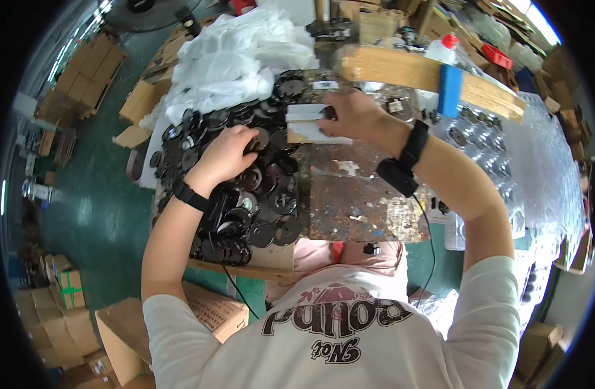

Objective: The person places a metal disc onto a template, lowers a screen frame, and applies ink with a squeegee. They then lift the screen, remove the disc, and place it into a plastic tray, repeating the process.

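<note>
A heap of glossy black discs (285, 200) covers the left of the bench. My left hand (227, 154) reaches into it, with thumb and fingers closed about the edge of one dark disc (262, 139). Further right, my right hand (357, 117) is closed on a small dark part (329, 113), whose kind I cannot make out. The part is right over a pale block with white strips (302, 124), at the back of the stained work board (349, 188). My fingers partly hide the block's right side.
White plastic bags (245, 45) are heaped behind the discs. A wooden plank (401, 68) with a blue piece (449, 91) lies across the back right. Clear plastic trays (482, 152) stand at the right. Cables run from both wrist bands. An open carton (213, 311) is below left.
</note>
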{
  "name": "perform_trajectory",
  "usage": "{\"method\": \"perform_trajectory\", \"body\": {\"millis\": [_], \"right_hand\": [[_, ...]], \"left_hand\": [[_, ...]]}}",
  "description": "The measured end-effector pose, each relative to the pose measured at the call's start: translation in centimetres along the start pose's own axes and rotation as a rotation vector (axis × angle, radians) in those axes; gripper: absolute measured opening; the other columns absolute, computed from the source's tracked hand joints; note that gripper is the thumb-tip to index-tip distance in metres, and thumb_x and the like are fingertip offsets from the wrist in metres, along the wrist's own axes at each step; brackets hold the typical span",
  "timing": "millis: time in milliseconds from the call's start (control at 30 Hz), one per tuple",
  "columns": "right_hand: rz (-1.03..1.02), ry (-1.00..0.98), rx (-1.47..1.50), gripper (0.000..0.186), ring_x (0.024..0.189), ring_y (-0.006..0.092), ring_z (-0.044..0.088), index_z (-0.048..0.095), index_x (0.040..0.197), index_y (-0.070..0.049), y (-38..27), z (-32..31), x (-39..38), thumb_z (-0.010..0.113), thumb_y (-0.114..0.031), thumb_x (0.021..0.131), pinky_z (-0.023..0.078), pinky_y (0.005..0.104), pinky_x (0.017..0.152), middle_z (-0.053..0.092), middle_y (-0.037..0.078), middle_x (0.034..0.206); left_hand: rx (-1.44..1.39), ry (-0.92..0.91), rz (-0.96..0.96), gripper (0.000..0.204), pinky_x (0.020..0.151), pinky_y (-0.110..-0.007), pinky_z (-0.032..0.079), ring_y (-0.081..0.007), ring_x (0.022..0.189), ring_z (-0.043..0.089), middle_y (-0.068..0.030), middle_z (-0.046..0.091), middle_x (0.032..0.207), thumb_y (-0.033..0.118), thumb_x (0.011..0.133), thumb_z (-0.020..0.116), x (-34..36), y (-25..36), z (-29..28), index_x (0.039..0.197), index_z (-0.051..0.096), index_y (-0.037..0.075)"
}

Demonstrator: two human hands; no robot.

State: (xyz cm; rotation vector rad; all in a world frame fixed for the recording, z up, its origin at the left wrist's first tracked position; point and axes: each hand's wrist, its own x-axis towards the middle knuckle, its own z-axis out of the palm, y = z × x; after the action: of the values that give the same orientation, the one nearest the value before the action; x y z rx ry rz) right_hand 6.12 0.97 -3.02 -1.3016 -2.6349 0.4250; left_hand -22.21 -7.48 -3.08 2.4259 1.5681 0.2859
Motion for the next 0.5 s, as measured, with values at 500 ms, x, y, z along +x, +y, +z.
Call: {"method": "perform_trajectory", "body": {"millis": [500], "right_hand": [[0.405, 0.156, -0.008, 0.04, 0.08, 0.0318, 0.063, 0.067, 0.089, -0.007, 15.9, -6.3, -13.0, 0.063, -0.042, 0.069, 0.05, 0.0381, 0.072, 0.065, 0.017, 0.084]], "left_hand": [[0.161, -0.275, 0.052, 0.046, 0.089, -0.038, 0.043, -0.033, 0.102, 0.049, -0.0122, 0.053, 0.107, 0.015, 0.066, 0.072, 3.4, 0.3, -0.2, 0.11, 0.058, 0.006]]}}
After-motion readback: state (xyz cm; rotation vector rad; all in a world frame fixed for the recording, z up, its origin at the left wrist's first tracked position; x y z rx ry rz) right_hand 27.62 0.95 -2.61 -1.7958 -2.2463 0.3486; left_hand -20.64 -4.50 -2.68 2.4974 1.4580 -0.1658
